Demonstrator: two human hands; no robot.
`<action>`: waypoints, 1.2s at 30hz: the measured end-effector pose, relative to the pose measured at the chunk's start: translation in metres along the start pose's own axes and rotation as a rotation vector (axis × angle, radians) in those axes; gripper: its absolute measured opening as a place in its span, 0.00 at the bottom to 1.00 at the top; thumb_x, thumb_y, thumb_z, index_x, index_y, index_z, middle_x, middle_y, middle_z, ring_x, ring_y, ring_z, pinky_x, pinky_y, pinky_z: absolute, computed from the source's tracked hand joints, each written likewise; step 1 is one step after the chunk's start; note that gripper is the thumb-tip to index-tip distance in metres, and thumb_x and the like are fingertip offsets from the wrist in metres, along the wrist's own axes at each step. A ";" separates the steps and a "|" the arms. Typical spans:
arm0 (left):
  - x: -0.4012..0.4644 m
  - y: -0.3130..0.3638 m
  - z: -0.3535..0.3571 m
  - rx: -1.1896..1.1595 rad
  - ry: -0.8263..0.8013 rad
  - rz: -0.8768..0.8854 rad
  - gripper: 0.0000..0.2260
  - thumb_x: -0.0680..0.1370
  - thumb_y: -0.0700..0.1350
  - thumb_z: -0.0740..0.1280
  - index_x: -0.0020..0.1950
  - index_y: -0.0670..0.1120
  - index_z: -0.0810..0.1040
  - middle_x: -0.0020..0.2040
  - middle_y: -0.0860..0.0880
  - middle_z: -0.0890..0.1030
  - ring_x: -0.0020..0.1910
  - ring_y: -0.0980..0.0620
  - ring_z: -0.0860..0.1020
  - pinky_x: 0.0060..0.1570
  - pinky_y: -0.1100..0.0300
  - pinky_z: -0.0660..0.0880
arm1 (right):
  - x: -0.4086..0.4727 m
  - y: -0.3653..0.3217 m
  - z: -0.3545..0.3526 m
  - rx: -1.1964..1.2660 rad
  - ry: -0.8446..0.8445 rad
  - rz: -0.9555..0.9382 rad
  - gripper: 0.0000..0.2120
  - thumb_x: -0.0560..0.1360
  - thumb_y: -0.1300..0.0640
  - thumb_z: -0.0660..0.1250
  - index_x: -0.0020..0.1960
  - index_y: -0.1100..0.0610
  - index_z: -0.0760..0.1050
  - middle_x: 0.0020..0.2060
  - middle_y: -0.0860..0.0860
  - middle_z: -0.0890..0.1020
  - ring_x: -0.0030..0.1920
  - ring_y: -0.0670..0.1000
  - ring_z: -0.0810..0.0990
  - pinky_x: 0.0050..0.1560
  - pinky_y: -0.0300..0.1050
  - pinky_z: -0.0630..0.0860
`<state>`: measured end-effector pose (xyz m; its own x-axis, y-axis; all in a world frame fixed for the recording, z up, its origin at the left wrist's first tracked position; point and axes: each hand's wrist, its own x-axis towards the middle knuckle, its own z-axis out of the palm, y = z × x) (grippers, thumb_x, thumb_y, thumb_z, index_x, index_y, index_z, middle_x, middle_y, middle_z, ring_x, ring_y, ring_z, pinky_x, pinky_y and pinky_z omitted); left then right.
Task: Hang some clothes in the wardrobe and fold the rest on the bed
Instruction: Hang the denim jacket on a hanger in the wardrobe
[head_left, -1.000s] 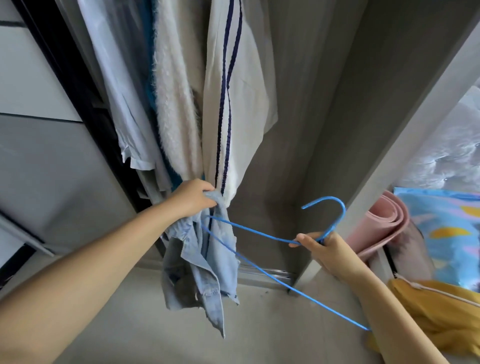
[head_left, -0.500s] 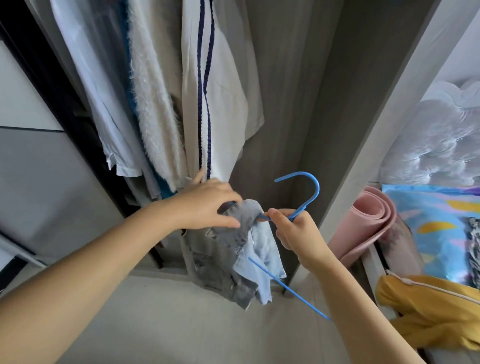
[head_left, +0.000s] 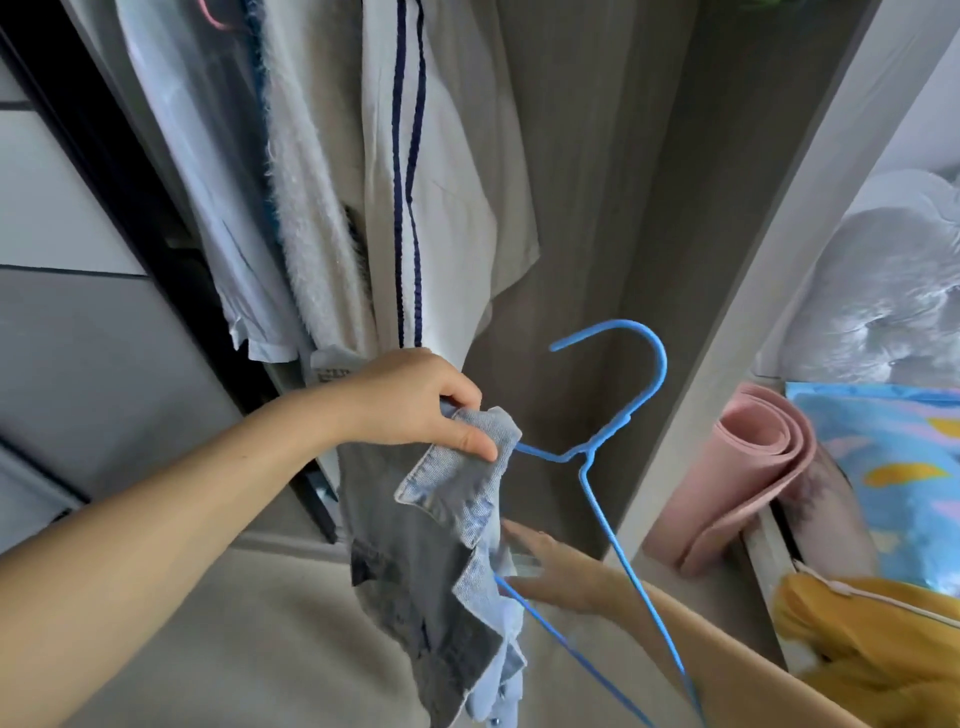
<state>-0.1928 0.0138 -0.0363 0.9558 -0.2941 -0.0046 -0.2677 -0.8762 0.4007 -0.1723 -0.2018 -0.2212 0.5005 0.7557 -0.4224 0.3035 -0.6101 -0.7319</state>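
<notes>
Moved: the right hand (head_left: 558, 577) has let go of the hanger (head_left: 613, 447) neck and dropped below it, reaching into the shirt (head_left: 441, 540).
Left hand (head_left: 415, 400): now pinches the shirt collar and one hanger arm together, thumb on the denim.
Right hand fingers: reaching forward, tips hidden in the denim; grip cannot be told.
Hanger: hook free and up, right of the shirt.
Shirt: hangs from the left hand, in front of the wardrobe clothes (head_left: 415, 182).
</notes>
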 end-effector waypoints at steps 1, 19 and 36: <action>0.000 0.006 0.000 0.001 -0.016 0.010 0.26 0.65 0.64 0.73 0.27 0.48 0.63 0.25 0.52 0.59 0.27 0.54 0.60 0.29 0.61 0.55 | 0.008 -0.009 0.009 -0.043 0.041 -0.008 0.25 0.75 0.48 0.67 0.70 0.51 0.67 0.65 0.44 0.73 0.63 0.45 0.71 0.63 0.30 0.63; -0.049 -0.104 0.016 -0.010 0.211 -0.312 0.31 0.61 0.82 0.55 0.26 0.53 0.66 0.22 0.54 0.62 0.24 0.58 0.59 0.30 0.57 0.58 | 0.001 0.051 -0.110 -0.103 0.715 0.218 0.18 0.70 0.65 0.69 0.58 0.54 0.79 0.48 0.53 0.82 0.52 0.57 0.80 0.44 0.37 0.68; -0.018 -0.049 0.051 0.082 0.620 -0.357 0.30 0.70 0.62 0.70 0.27 0.48 0.54 0.20 0.49 0.57 0.22 0.56 0.56 0.24 0.60 0.54 | -0.031 -0.075 -0.085 0.025 0.831 0.007 0.31 0.82 0.62 0.54 0.78 0.60 0.40 0.50 0.63 0.81 0.45 0.53 0.78 0.43 0.33 0.62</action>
<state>-0.2035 0.0425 -0.1024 0.8735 0.2655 0.4080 0.0895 -0.9115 0.4015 -0.1417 -0.1995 -0.1078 0.9412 0.3233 0.0983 0.2846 -0.6015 -0.7465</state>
